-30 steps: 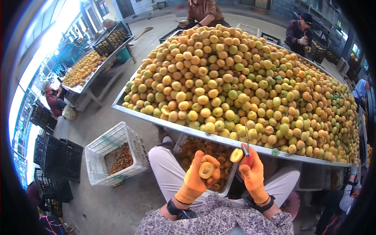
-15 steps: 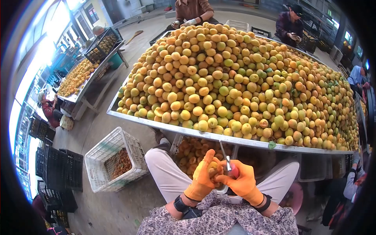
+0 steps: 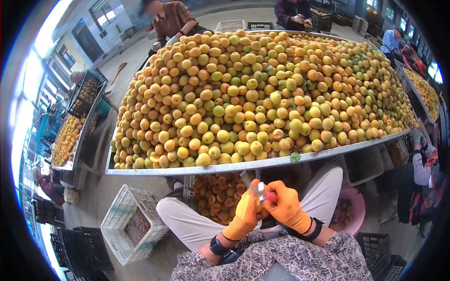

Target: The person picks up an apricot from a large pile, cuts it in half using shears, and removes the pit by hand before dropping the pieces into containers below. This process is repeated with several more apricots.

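My left hand (image 3: 244, 211), in an orange glove, is closed around something mostly hidden, likely a fruit as a yellowish bit shows under the fingers. My right hand (image 3: 286, 206), gloved the same way, is wrapped round the red handle (image 3: 271, 197) of a small tool with a shiny metal end (image 3: 261, 187). Both hands meet above my lap, the tool's metal end against my left fingers. Beyond them a metal-edged table (image 3: 225, 168) bears a large heap of yellow-orange fruit (image 3: 243, 107). Below its edge, a crate of halved fruit (image 3: 218, 194) stands between my knees.
A white crate (image 3: 154, 225) with small brown pieces is at the left, near stacked black crates (image 3: 77, 250). A pink basin (image 3: 357, 210) and a black crate (image 3: 376, 248) stand at the right. People sit beyond the table (image 3: 176, 21) and at the right (image 3: 424, 164).
The view has turned to the right, so the table and heap appear further left. My hands remain together; the tool's metal end now lies over my left fingers.
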Action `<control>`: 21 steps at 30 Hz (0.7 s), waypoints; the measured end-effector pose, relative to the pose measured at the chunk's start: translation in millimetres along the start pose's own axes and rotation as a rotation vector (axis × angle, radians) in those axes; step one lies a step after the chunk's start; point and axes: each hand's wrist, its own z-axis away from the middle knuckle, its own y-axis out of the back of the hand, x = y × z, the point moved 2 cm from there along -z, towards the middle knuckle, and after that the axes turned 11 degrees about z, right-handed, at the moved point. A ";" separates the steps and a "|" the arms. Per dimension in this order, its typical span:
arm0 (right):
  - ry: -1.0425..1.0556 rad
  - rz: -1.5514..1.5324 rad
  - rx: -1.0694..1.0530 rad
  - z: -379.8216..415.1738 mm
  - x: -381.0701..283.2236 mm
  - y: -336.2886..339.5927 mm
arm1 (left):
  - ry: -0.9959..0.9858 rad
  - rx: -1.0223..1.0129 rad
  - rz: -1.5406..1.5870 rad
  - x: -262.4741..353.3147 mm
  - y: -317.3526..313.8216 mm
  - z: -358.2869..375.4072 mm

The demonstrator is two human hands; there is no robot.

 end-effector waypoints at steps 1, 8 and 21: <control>-0.173 -0.073 0.014 0.7 5.6 4.5 | -0.165 -0.091 -0.224 3.4 -3.4 0.3; -0.392 -0.065 0.145 -3.0 33.4 39.1 | 0.041 -0.285 0.169 10.9 -1.9 -4.5; -0.277 -0.392 -0.207 -4.1 -10.1 9.5 | -0.559 -0.076 -0.777 22.1 23.6 11.4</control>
